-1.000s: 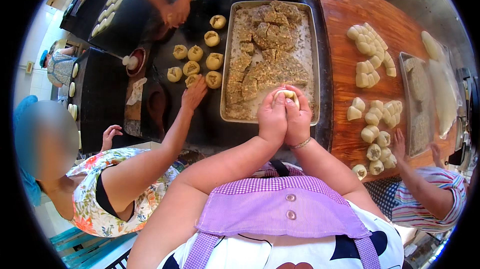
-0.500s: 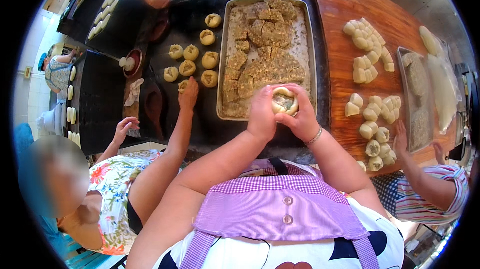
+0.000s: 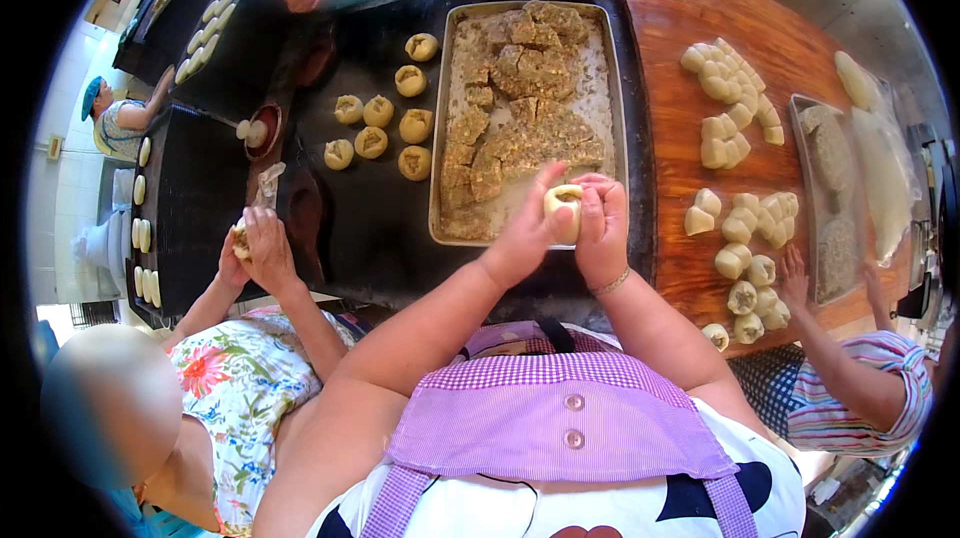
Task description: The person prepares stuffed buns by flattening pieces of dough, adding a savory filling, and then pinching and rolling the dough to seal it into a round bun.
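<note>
1. Reference: clock directions are read from the dough piece (image 3: 564, 221), with 12 o'clock facing away from the wearer. It is a pale cup, its opening showing darker filling, held above the near right corner of the metal tray (image 3: 617, 138).
2. Left hand (image 3: 527, 235): grasping the dough piece from the 8 o'clock side, thumb against its wall.
3. Right hand (image 3: 604, 230): grasping the same piece from 3 o'clock, fingers bent around its rim; bracelet (image 3: 611, 282) at the wrist.
4. Crumbly brown filling (image 3: 540, 143) lies in the tray toward 11 o'clock.
5. Eight filled rounds (image 3: 371, 144) stand on the black table (image 3: 385, 223) toward 10 o'clock.
6. Dough lumps (image 3: 726, 143) rest on the wooden table (image 3: 670, 108) toward 2 and 4 o'clock.
7. Toward 9 o'clock, a co-worker's hands (image 3: 262, 253) grip another filled piece (image 3: 240, 239).
</note>
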`<state>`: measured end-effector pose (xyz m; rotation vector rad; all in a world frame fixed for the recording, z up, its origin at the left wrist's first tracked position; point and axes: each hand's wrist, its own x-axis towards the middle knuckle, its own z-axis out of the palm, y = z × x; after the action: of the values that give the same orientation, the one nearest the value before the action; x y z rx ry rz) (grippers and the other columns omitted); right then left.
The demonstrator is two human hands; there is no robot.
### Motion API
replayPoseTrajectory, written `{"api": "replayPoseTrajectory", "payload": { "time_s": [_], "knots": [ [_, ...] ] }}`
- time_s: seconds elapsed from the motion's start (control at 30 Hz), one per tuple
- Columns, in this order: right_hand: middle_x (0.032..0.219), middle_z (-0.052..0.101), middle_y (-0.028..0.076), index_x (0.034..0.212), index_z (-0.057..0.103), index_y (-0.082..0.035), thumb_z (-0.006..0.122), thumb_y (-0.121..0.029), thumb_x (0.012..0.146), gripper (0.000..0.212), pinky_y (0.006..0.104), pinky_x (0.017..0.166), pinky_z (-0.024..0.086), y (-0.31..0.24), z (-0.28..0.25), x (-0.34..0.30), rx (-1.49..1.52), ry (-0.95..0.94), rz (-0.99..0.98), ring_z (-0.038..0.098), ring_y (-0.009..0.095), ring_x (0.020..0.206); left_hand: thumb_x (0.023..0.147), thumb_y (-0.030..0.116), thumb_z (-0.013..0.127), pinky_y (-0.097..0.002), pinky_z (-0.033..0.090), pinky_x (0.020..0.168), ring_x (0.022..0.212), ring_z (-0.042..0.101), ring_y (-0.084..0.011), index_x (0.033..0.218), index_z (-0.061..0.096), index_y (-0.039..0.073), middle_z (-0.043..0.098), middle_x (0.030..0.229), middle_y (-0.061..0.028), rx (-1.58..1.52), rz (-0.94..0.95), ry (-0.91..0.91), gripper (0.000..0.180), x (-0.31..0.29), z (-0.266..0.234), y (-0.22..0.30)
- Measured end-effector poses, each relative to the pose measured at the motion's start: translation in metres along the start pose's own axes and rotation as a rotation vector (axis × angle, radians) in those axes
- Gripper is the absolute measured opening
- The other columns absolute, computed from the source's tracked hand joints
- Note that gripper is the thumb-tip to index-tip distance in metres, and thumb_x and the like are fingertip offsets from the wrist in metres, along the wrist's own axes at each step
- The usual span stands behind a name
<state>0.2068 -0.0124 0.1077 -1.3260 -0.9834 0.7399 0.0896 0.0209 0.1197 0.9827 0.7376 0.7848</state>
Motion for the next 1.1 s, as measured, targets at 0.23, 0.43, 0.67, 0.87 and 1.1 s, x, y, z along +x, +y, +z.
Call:
{"api": "replayPoseTrajectory", "payload": {
  "time_s": [0.23, 0.43, 0.67, 0.87, 1.1],
  "knots": [
    [0.1, 0.054, 0.016, 0.094, 0.053, -0.003, 0.051, -0.014, 0.097, 0.012, 0.0378, 0.086, 0.044, -0.011, 0.009, -0.01, -0.249, -0.06, -0.16, 0.054, 0.028, 0.093, 0.103, 0.037, 0.043, -0.0327, 0.04, 0.101, 0.117, 0.052, -0.0214, 0.135, 0.043, 0.003, 0.054, 0.126, -0.0123, 0.223, 0.148, 0.108, 0.047, -0.014, -0.002, -0.022],
    [0.113, 0.055, 0.014, 0.119, 0.053, -0.001, 0.048, -0.029, 0.101, 0.034, 0.0356, 0.097, 0.042, -0.01, -0.012, 0.002, -0.027, -0.225, -0.048, 0.053, 0.025, 0.108, 0.104, 0.032, 0.043, -0.0311, 0.043, 0.097, 0.112, 0.054, -0.0185, 0.134, 0.046, 0.005, 0.055, 0.123, -0.0092, -0.47, -0.029, 0.115, 0.04, -0.019, 0.002, -0.004],
    [0.13, 0.053, 0.023, 0.12, 0.053, 0.002, 0.045, -0.026, 0.1, 0.035, 0.0436, 0.108, 0.036, 0.024, 0.007, -0.022, -0.204, -0.077, -0.246, 0.048, 0.037, 0.125, 0.102, 0.015, 0.046, -0.0311, 0.044, 0.1, 0.117, 0.053, -0.0199, 0.13, 0.047, 0.001, 0.057, 0.123, -0.0132, 0.062, 0.185, 0.178, 0.032, -0.019, -0.003, -0.052],
    [0.13, 0.054, 0.022, 0.119, 0.059, 0.003, 0.05, -0.026, 0.098, 0.036, 0.0386, 0.103, 0.041, 0.014, -0.024, -0.014, -0.206, -0.012, -0.122, 0.053, 0.033, 0.12, 0.103, 0.035, 0.044, -0.0374, 0.045, 0.097, 0.117, 0.054, -0.0225, 0.124, 0.049, 0.007, 0.055, 0.126, -0.0079, -0.176, -0.043, -0.229, 0.036, 0.006, 0.021, -0.031],
    [0.117, 0.058, 0.011, 0.143, 0.035, 0.003, 0.054, -0.022, 0.099, 0.054, 0.0266, 0.092, 0.046, 0.0, -0.107, -0.029, 0.252, 0.265, 0.2, 0.054, 0.013, 0.104, 0.095, 0.039, 0.059, -0.0377, 0.041, 0.104, 0.126, 0.048, -0.027, 0.142, 0.035, 0.002, 0.046, 0.139, -0.0154, 0.18, 0.126, -0.561, 0.064, -0.001, 0.102, -0.038]
  ]
}}
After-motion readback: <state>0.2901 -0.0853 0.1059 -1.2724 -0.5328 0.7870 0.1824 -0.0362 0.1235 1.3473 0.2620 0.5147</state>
